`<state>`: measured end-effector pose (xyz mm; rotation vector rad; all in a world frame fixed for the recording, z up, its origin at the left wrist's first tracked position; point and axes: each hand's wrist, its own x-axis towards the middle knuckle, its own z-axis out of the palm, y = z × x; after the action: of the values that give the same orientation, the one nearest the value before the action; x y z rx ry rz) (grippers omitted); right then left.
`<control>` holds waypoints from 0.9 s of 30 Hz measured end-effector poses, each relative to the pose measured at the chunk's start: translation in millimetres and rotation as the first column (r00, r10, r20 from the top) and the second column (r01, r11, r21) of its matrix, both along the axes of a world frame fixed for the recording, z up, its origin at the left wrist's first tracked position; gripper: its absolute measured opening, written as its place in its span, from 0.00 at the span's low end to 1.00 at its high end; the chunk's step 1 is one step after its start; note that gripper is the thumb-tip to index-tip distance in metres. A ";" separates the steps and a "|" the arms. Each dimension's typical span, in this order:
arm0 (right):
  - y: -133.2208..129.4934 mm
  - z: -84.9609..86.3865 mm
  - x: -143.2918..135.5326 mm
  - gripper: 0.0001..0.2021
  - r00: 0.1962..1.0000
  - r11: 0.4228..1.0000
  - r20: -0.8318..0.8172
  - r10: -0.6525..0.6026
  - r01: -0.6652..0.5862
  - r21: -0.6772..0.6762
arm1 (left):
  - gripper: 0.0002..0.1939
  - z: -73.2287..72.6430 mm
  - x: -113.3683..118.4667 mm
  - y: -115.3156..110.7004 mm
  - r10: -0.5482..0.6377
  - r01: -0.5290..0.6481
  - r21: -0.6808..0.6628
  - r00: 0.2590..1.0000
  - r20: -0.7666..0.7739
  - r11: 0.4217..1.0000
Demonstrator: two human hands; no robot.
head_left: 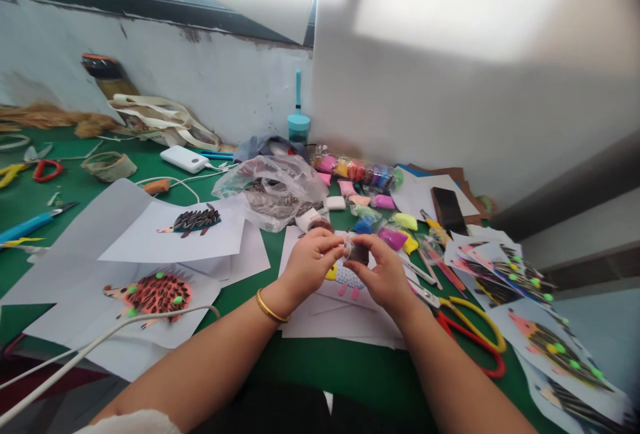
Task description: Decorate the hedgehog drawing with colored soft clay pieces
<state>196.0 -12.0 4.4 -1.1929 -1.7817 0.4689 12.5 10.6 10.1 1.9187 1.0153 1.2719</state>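
Beside the right forearm, the scissors lie on the green desk. A little farther, the left hand and the right hand together hold a small dark packet by the fingertips, above a hedgehog drawing. Behind it are colourful packets, then a transparent plastic bag; near the wall stands a blue cup.

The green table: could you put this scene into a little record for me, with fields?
Left hand: pinching the clear end of a small dark packet
Right hand: gripping the packet's other side
Beneath: partly hidden yellow-and-pink picture
Left side: red hedgehog picture
Right side: scissors, red and yellow handles
Beyond: clear plastic bag, magenta packet
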 end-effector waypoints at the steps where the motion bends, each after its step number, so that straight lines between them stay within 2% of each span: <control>1: -0.8 0.9 -1.1 0.15 1.000 1.000 0.004 0.004 -0.004 -0.007 | 0.06 -0.5 0.3 1.4 -0.016 0.018 -0.052 0.999 0.040 0.998; 6: -4.3 3.8 -5.0 0.12 0.999 0.999 0.033 0.044 -0.043 -0.018 | 0.08 -5.2 1.0 7.0 -0.077 0.150 -0.281 0.964 0.256 0.948; 9: -4.4 2.8 -5.4 0.11 0.997 0.998 0.056 0.061 -0.060 -0.021 | 0.10 -6.5 0.8 7.2 -0.083 0.155 -0.288 0.965 0.247 0.945; 11: -4.0 2.2 -5.2 0.11 0.996 0.998 0.076 0.056 -0.055 -0.013 | 0.09 -5.3 1.0 5.1 -0.063 0.096 -0.191 0.983 0.173 0.977; 13: -3.5 2.0 -4.5 0.11 0.994 0.999 0.097 0.042 -0.042 -0.002 | 0.06 -2.6 1.1 1.6 -0.015 0.017 -0.033 0.997 0.075 0.999; 16: -2.7 1.8 -2.3 0.10 0.994 1.000 0.105 -0.002 0.001 0.006 | 0.03 1.4 0.5 -3.2 0.077 -0.074 0.183 0.997 -0.010 0.980; 18: -1.6 1.1 0.0 0.12 0.996 0.999 0.080 -0.050 0.050 0.010 | 0.04 2.6 -0.6 -3.6 0.129 -0.129 0.242 0.991 0.016 0.962; 20: -0.1 -0.1 2.4 0.13 0.994 0.995 0.034 -0.101 0.101 -0.004 | 0.07 2.2 -1.8 -1.3 0.161 -0.176 0.188 0.982 0.095 0.966; 22: 1.7 -1.5 4.5 0.16 0.991 0.991 -0.016 -0.133 0.132 -0.035 | 0.10 0.8 -2.3 2.0 0.159 -0.169 0.042 0.971 0.179 0.985; 24: 3.3 -2.5 5.8 0.18 0.990 0.989 -0.035 -0.139 0.137 -0.051 | 0.11 -0.6 -1.8 3.9 0.122 -0.109 -0.073 0.967 0.222 0.991; 27: 5.3 -3.5 6.0 0.20 0.990 0.990 0.005 -0.139 0.139 -0.012 | 0.10 -1.4 1.2 1.3 0.003 0.012 -0.074 0.980 0.199 0.997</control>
<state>202.1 -6.7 0.9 -1.3179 -1.6879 0.3960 13.7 11.9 8.6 1.6982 0.9410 1.3735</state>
